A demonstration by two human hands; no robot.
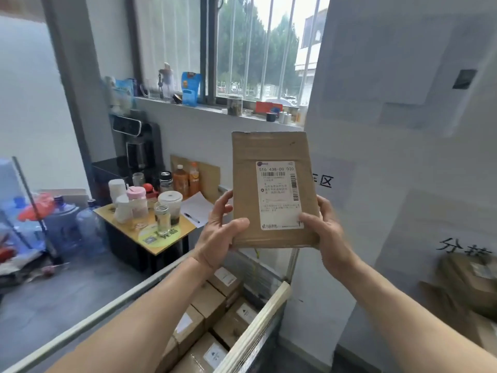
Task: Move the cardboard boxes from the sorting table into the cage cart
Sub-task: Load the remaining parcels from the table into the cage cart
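I hold a flat brown cardboard parcel (271, 152) upright in front of me, its white shipping label facing me. My left hand (219, 232) grips its lower left edge, thumb on the front. My right hand (326, 230) grips the lower right edge, thumb on the label's corner. The parcel hangs above the far end of the cage cart (271, 308), whose metal rails run below my forearms. Several cardboard boxes (208, 302) with white labels lie packed inside the cart.
A small yellow-topped table (172, 242) with cups, jars and bottles stands left of the cart. Large water bottles (90, 232) sit on the floor further left. A white wall (390, 130) is close on the right, with more cardboard boxes (468, 289) at its foot.
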